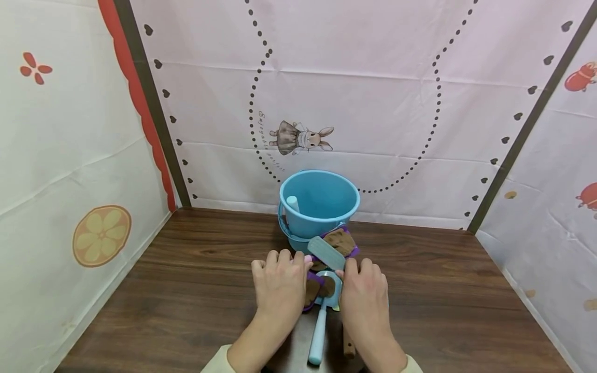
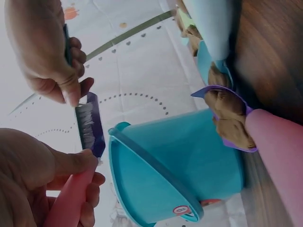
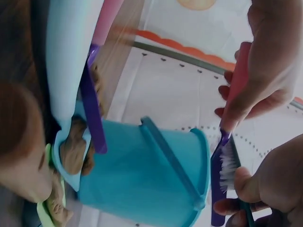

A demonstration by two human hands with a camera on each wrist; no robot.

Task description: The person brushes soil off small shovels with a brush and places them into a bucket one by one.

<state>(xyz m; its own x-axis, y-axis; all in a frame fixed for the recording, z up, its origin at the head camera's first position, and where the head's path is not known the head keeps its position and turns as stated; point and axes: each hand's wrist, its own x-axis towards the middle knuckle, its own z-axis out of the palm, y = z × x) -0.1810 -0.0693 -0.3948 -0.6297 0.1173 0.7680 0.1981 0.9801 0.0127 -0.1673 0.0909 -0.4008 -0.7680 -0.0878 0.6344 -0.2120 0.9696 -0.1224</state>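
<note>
My left hand [image 1: 282, 290] grips the pink handle [image 2: 71, 198] of a toy shovel with a purple head [image 3: 218, 189]. My right hand [image 1: 366, 300] holds a small brush [image 1: 328, 253], its white bristles [image 2: 86, 124] right up against the purple head in both wrist views. Both hands are raised over the table in front of a blue bucket [image 1: 319, 223]. Purple-edged brown sand [image 1: 340, 242] shows behind the brush in the head view. Below the hands, another purple shovel [image 2: 227, 113] and a light blue shovel [image 1: 318, 331] hold brown sand.
A pale handle [image 1: 293, 203] sticks up inside the bucket. Near my right wrist lies a wooden handle [image 1: 348, 344]. A green tool [image 3: 45, 215] with brown sand sits beside the light blue shovel. Printed cloth walls [image 1: 350, 103] enclose the wooden table [image 1: 448, 290].
</note>
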